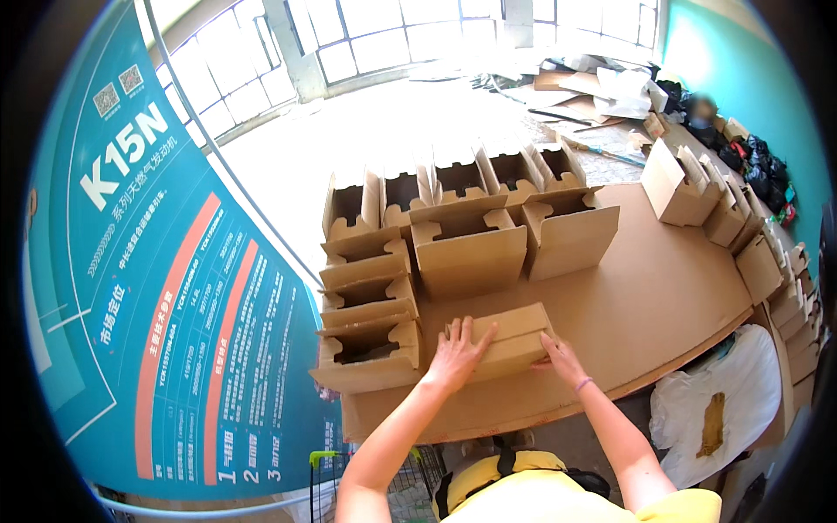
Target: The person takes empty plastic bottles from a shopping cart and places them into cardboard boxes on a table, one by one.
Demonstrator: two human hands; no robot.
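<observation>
A closed brown cardboard box (514, 336) lies near the front edge of a cardboard-covered table (663, 296). My left hand (458, 353) rests flat on the box's left end, fingers spread. My right hand (562, 357) presses against its right lower side; a pink band sits on that wrist. Directly behind the box stand open folded cartons (471, 253), their flaps up.
Several open cartons (366, 340) line the table's left side and back. More folded boxes (697, 192) run along the right edge, where another person (702, 113) sits by dark bags. A teal printed banner (166, 288) hangs at left. White bags (724, 401) lie below right.
</observation>
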